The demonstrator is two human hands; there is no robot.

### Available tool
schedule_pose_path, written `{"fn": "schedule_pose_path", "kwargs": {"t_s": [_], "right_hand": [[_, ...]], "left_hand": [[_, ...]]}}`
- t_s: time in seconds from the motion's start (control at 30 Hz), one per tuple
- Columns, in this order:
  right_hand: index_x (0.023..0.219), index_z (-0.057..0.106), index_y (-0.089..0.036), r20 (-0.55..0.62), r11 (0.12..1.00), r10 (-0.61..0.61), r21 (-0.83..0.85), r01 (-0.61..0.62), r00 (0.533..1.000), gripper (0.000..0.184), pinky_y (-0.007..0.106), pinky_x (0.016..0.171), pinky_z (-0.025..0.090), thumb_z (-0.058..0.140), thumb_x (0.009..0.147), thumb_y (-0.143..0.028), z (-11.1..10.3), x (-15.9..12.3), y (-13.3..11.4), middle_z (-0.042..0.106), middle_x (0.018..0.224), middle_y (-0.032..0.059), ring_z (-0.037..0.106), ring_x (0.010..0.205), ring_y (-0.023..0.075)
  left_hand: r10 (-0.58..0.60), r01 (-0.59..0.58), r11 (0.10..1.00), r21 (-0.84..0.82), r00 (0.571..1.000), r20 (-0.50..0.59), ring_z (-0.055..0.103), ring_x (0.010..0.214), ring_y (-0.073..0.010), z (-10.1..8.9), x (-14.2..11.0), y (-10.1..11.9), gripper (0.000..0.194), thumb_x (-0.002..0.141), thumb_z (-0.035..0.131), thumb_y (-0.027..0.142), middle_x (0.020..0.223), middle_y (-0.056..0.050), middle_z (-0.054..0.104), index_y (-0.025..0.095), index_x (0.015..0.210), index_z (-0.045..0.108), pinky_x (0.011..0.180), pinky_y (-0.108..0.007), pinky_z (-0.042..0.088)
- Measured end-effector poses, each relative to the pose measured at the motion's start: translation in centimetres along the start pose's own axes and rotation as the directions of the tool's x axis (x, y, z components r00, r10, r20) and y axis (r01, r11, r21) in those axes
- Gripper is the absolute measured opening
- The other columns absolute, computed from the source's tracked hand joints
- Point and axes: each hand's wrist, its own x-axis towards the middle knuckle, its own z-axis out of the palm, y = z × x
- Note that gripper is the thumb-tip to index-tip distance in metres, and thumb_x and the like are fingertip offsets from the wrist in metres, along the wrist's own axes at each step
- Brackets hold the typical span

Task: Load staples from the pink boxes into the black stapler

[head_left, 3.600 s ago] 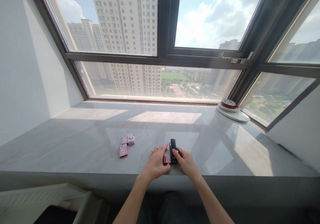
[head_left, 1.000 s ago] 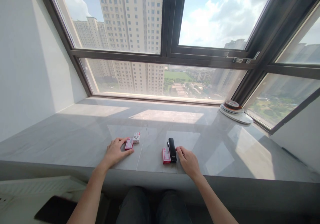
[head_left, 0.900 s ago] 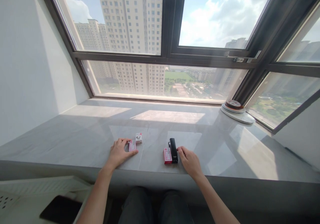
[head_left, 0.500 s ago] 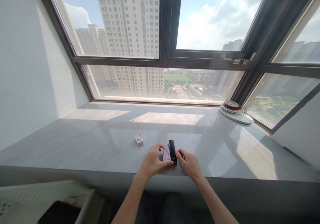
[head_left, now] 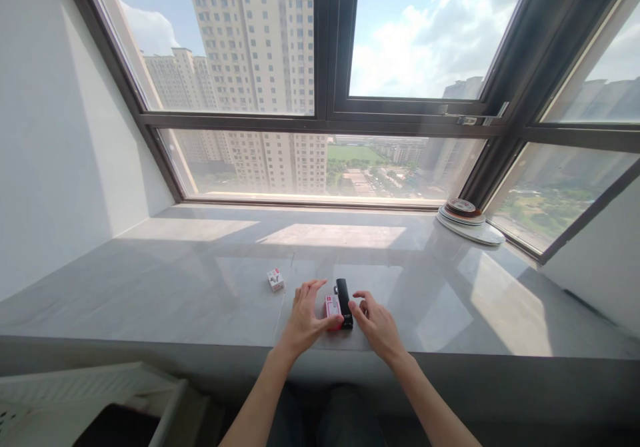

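A black stapler point(head_left: 343, 300) lies lengthwise on the grey stone sill. Close against its left side is a small red and white box point(head_left: 333, 305). My left hand point(head_left: 305, 317) has its fingers stretched past the box's far left corner, apart from it, while the thumb lies at the box's near edge. On the other side, my right hand point(head_left: 376, 324) rests with its thumb tip at the stapler's right side. Its index finger is raised clear and the other fingers are loosely bent. A small white box point(head_left: 275, 280) with a dark picture and red mark sits farther left.
Stacked round plates or mats point(head_left: 470, 220) lie in the far right corner below the window frame point(head_left: 330, 126). The sill's front edge point(head_left: 450, 354) runs just below my hands. A pale plastic basket point(head_left: 165, 400) with something dark inside stands at lower left.
My left fingers have come off the red and white box and spread, and the box now sits lower beside the stapler. My right index finger has lifted. The view has shifted slightly.
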Motion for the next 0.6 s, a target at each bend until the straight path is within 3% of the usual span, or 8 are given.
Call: {"fn": "schedule_pose_path", "kwargs": {"t_s": [0.07, 0.13, 0.17, 0.2, 0.3, 0.47, 0.6], "right_hand": [[0.137, 0.054, -0.023, 0.034, 1.0, -0.005, -0.006, 0.005, 0.999, 0.064, 0.028, 0.067, 0.038, 0.047, 0.094, -0.07, -0.2, 0.1, 0.0, 0.065, 0.073, -0.0015, 0.063, 0.068, 0.0191], [0.149, 0.044, -0.02, 0.106, 0.999, -0.014, -0.03, 0.017, 0.994, 0.086, 0.028, 0.066, 0.038, 0.059, 0.084, -0.074, -0.3, 0.2, -0.1, 0.066, 0.075, -0.0006, 0.063, 0.069, 0.0206], [0.153, 0.039, -0.019, 0.146, 0.999, -0.013, -0.043, 0.02, 0.989, 0.097, 0.028, 0.065, 0.038, 0.064, 0.079, -0.076, -0.3, 0.4, -0.2, 0.066, 0.075, -0.0002, 0.063, 0.07, 0.0214], [0.155, 0.035, -0.017, 0.184, 0.998, -0.008, -0.056, 0.018, 0.983, 0.106, 0.028, 0.064, 0.037, 0.068, 0.074, -0.077, -0.3, 0.5, -0.4, 0.066, 0.075, 0.0002, 0.063, 0.071, 0.0223], [0.154, 0.036, -0.018, 0.238, 0.996, 0.003, -0.083, 0.017, 0.971, 0.113, 0.028, 0.064, 0.037, 0.077, 0.065, -0.074, -0.2, 0.8, -1.0, 0.069, 0.079, 0.0025, 0.065, 0.076, 0.0247], [0.13, 0.058, -0.028, 0.243, 0.995, -0.052, -0.073, 0.071, 0.969, 0.075, 0.028, 0.068, 0.038, 0.08, 0.068, -0.063, 0.1, 1.3, -1.8, 0.073, 0.09, 0.0015, 0.068, 0.081, 0.0251], [0.125, 0.059, -0.029, 0.27, 0.992, -0.056, -0.097, 0.085, 0.961, 0.068, 0.027, 0.067, 0.037, 0.079, 0.07, -0.063, 0.5, 1.8, -2.3, 0.075, 0.093, 0.0012, 0.07, 0.084, 0.0263]], "left_hand": [[-0.15, 0.172, 0.983, 0.069, 0.957, -0.247, 0.058, 0.112, -0.0256, -2.0, 0.3, -2.0, 0.043, 0.098, 0.049, 0.054, 0.12, -0.01, 0.062, 0.022, 0.126, 0.057, 0.101, -0.041, 0.043], [-0.326, 0.438, 0.88, 0.181, 0.837, -0.438, 0.061, 0.101, -0.0252, -4.3, 1.1, -4.4, 0.042, 0.101, 0.039, 0.053, 0.11, -0.011, 0.064, 0.019, 0.12, 0.056, 0.092, -0.039, 0.046], [-0.419, 0.554, 0.788, 0.268, 0.802, -0.425, 0.062, 0.097, -0.0257, -5.3, 1.5, -5.6, 0.045, 0.102, 0.034, 0.054, 0.108, -0.011, 0.065, 0.018, 0.118, 0.056, 0.086, -0.037, 0.046], [-0.5, 0.604, 0.715, 0.351, 0.793, -0.347, 0.064, 0.091, -0.0265, -6.1, 2.0, -6.6, 0.048, 0.103, 0.028, 0.054, 0.101, -0.011, 0.067, 0.019, 0.114, 0.058, 0.079, -0.036, 0.046], [-0.543, 0.561, 0.697, 0.447, 0.82, -0.181, 0.066, 0.079, -0.0281, -6.4, 3.4, -7.8, 0.05, 0.101, 0.032, 0.058, 0.083, -0.01, 0.071, 0.022, 0.094, 0.066, 0.07, -0.033, 0.042], [-0.43, 0.366, 0.799, 0.477, 0.902, 0.03, 0.069, 0.085, -0.0258, -1.9, 3.7, -5.1, 0.053, 0.101, 0.034, 0.059, 0.087, -0.01, 0.075, 0.023, 0.084, 0.07, 0.072, -0.03, 0.039], [-0.368, 0.264, 0.848, 0.46, 0.917, 0.152, 0.07, 0.088, -0.0234, 0.7, 3.1, -3.0, 0.058, 0.104, 0.027, 0.056, 0.094, -0.009, 0.077, 0.024, 0.089, 0.073, 0.074, -0.029, 0.039]]}}
